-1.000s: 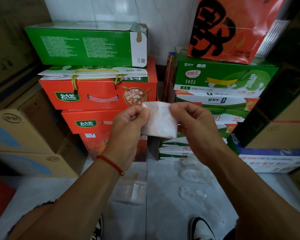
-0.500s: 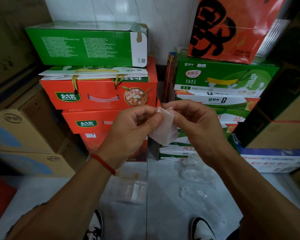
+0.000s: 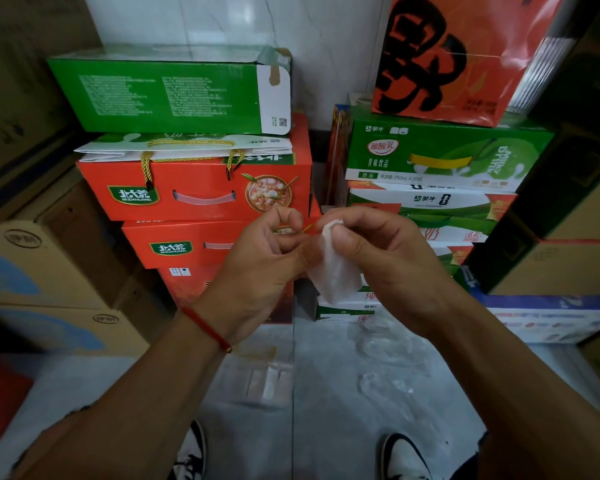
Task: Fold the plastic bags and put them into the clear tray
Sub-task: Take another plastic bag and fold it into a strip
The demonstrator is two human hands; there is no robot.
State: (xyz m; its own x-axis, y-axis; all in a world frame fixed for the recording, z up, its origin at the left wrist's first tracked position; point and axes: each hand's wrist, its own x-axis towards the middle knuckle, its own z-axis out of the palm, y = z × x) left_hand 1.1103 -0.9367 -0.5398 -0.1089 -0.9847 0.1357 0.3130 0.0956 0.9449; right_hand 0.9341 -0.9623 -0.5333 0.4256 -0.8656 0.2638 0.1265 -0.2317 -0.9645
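Note:
I hold a small folded white plastic bag (image 3: 335,277) at chest height in front of the stacked boxes. My right hand (image 3: 381,258) pinches its top corner between thumb and fingers, and the rest hangs down. My left hand (image 3: 264,254) has curled fingers, its thumb pressed on the bag's left edge. The clear tray (image 3: 231,393) lies on the floor below my left wrist, with folded bags (image 3: 271,379) inside. Loose clear plastic bags (image 3: 385,344) lie on the floor to its right.
Red and green gift boxes (image 3: 194,188) are stacked against the wall ahead, more cartons (image 3: 440,150) to the right. Brown cardboard boxes (image 3: 49,282) stand at the left. My shoes (image 3: 400,455) are at the bottom edge on the grey floor.
The bag was spread wide between both hands. The hands came together and folded it narrower; it now hangs mostly from my right hand.

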